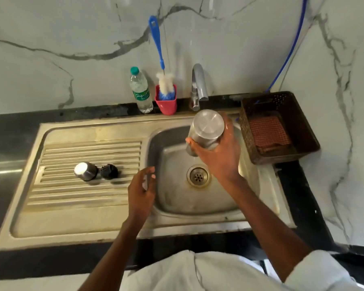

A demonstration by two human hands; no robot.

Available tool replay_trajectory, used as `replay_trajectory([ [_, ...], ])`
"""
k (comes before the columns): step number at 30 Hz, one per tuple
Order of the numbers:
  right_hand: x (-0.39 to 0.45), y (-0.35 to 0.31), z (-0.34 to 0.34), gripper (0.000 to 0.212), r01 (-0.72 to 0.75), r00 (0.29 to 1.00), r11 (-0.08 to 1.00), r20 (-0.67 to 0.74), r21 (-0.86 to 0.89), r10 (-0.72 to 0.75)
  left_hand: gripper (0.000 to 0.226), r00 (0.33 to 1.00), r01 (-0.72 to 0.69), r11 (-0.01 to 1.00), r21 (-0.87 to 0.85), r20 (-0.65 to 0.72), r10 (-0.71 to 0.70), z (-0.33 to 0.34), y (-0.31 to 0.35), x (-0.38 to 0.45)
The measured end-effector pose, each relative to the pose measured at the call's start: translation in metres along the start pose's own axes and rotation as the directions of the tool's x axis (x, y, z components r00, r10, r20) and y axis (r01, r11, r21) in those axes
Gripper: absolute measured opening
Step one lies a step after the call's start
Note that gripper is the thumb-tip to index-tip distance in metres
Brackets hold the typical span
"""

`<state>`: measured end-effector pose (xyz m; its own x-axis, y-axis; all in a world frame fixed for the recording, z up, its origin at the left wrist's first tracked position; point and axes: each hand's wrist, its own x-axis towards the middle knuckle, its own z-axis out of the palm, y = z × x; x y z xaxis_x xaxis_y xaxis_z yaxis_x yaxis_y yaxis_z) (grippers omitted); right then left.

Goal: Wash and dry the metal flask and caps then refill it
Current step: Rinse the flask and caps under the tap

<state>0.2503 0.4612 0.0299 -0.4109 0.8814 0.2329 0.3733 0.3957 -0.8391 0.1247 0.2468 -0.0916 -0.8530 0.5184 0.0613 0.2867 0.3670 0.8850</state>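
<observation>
My right hand grips the metal flask upside down over the sink basin, its flat base turned up toward me. A thin trickle of water falls from its mouth. My left hand hovers at the basin's left rim, fingers loosely spread, holding nothing. On the ribbed draining board stand a steel cap and a black inner cap side by side.
The tap rises behind the flask. Against the wall stand a plastic water bottle and a red cup holding a blue-handled bottle brush. A brown basket with a checked cloth sits right of the sink.
</observation>
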Motion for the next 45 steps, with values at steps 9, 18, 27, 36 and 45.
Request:
replay_trajectory([
  [9,-0.044,-0.001,0.039,0.087,-0.053,0.969,0.993,0.236,-0.102,0.076,0.024,0.997,-0.016,0.994,0.109,-0.072,0.024,-0.047,-0.021,-0.013],
  [18,-0.073,-0.028,0.078,0.087,-0.238,0.959,0.969,0.142,-0.059,0.244,0.022,0.984,0.025,0.959,0.282,-0.174,0.025,-0.142,-0.061,-0.013],
  [27,-0.089,-0.180,0.176,0.092,0.024,0.972,0.953,0.218,0.301,-0.094,0.047,0.983,0.141,0.856,0.497,-0.174,-0.061,-0.281,-0.142,0.029],
  [36,-0.132,-0.258,0.329,0.091,0.104,0.869,0.963,0.448,0.247,-0.209,0.074,0.985,0.089,0.707,0.701,0.044,-0.168,-0.315,-0.201,0.050],
  [45,-0.146,-0.267,0.390,0.091,0.196,0.834,0.970,0.495,0.146,-0.243,0.075,0.980,0.073,0.679,0.730,0.073,-0.184,-0.319,-0.198,0.050],
])
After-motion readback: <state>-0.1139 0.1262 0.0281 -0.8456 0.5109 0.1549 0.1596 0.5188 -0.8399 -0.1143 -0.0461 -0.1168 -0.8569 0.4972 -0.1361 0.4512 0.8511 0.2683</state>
